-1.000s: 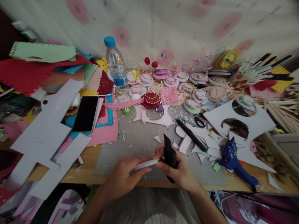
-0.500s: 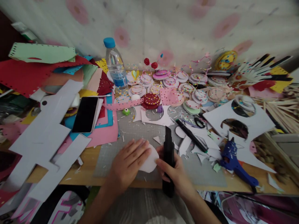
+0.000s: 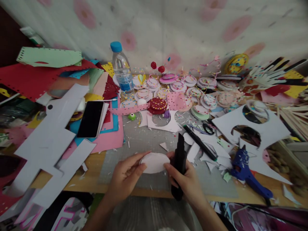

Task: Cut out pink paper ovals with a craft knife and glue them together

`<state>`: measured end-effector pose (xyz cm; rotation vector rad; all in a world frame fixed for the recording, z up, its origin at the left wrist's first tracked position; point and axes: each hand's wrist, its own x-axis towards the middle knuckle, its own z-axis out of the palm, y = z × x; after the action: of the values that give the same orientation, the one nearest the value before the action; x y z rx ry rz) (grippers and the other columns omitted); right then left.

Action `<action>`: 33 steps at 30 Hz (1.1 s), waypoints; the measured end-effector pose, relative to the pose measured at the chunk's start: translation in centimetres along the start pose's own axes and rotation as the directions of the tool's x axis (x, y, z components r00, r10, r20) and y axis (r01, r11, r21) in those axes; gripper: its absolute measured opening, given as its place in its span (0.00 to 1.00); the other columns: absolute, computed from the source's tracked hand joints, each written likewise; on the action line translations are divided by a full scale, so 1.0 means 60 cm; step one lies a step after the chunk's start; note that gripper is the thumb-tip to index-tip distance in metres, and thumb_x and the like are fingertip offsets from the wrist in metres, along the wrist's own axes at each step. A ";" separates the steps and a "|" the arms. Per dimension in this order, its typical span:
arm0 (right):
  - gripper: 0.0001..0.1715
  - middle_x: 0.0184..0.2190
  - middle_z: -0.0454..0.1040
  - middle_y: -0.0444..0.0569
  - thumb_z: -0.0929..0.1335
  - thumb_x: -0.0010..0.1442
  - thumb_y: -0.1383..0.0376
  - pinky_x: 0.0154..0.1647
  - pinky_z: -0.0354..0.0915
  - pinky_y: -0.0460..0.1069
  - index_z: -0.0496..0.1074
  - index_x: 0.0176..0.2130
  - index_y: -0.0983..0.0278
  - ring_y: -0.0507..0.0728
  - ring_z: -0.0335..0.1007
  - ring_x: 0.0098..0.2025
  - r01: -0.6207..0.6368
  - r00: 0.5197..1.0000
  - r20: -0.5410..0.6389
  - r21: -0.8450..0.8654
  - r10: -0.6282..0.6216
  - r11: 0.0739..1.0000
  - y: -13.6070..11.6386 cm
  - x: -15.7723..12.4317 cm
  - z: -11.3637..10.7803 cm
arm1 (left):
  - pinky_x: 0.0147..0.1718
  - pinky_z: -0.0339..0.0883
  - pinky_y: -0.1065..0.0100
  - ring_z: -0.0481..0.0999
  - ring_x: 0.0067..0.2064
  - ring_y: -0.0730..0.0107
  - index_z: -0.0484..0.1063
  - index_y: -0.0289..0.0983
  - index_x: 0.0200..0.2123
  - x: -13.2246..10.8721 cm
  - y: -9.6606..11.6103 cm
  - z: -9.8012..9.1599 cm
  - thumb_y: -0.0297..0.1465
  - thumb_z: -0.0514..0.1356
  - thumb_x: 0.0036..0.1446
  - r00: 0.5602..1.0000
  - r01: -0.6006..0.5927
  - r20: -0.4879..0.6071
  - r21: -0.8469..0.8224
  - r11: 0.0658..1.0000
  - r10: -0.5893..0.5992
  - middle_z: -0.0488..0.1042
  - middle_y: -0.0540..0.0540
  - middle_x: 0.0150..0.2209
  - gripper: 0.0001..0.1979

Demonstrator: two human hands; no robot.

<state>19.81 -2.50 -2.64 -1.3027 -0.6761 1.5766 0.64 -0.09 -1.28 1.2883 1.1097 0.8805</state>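
Between both hands a white rounded foam or card disc (image 3: 155, 163) is held above the grey cutting mat (image 3: 137, 138). My left hand (image 3: 128, 175) pinches its left edge, thumb in front and fingers behind. With thumb and finger my right hand (image 3: 186, 179) grips the disc's right edge, and the same hand holds a black utility knife (image 3: 179, 160) upright against the palm. Whether the knife's blade is out I cannot tell. A small white triangular scrap (image 3: 164, 146) lies on the mat just beyond the disc.
A black marker (image 3: 199, 142), white offcuts and a blue glue gun (image 3: 250, 176) lie to the right. On the left are a phone (image 3: 90, 119) and cut white sheets (image 3: 45, 138). Behind stand a water bottle (image 3: 122, 72) and several decorated discs (image 3: 157, 105).
My left hand has gone from lying flat over the disc to pinching its left edge. The disc has turned and shows more fully. The knife stays in my right hand.
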 end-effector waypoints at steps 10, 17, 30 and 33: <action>0.19 0.24 0.62 0.38 0.74 0.54 0.54 0.14 0.46 0.42 0.70 0.41 0.62 0.44 0.47 0.17 0.031 0.999 0.014 -0.034 -0.030 0.999 0.008 0.005 -0.003 | 0.51 0.69 0.71 0.76 0.53 0.67 0.68 0.46 0.57 -0.004 -0.010 0.001 0.24 0.54 0.64 0.947 -0.314 0.162 0.282 0.906 0.278 0.75 0.47 0.54 0.21; 0.22 0.21 0.63 0.38 0.74 0.52 0.53 0.14 0.48 0.43 0.71 0.42 0.62 0.46 0.50 0.16 0.062 0.994 -0.080 -0.162 -0.076 0.985 0.006 0.015 -0.004 | 0.58 0.63 0.62 0.70 0.59 0.65 0.68 0.43 0.56 0.014 -0.050 -0.002 0.25 0.52 0.65 0.937 -0.340 0.218 0.395 0.854 0.273 0.72 0.44 0.57 0.19; 0.23 0.19 0.66 0.39 0.75 0.50 0.52 0.15 0.47 0.42 0.72 0.40 0.65 0.46 0.51 0.15 -0.051 0.999 -0.006 -0.215 0.051 0.975 -0.007 0.027 -0.003 | 0.52 0.70 0.59 0.75 0.52 0.62 0.71 0.42 0.53 0.022 -0.059 -0.009 0.26 0.54 0.63 0.921 -0.387 0.220 0.593 0.706 0.320 0.77 0.43 0.51 0.17; 0.23 0.20 0.66 0.39 0.75 0.50 0.53 0.15 0.48 0.42 0.72 0.40 0.65 0.46 0.51 0.16 -0.055 0.998 0.002 -0.219 0.057 0.974 -0.005 0.026 -0.005 | 0.50 0.71 0.59 0.77 0.50 0.62 0.72 0.41 0.51 0.025 -0.069 -0.006 0.27 0.55 0.63 0.898 -0.430 0.219 0.620 0.656 0.381 0.78 0.42 0.49 0.15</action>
<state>20.19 -1.03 -3.11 -1.4883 -0.8441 1.5880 0.34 0.94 -5.57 2.2175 1.1352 0.7723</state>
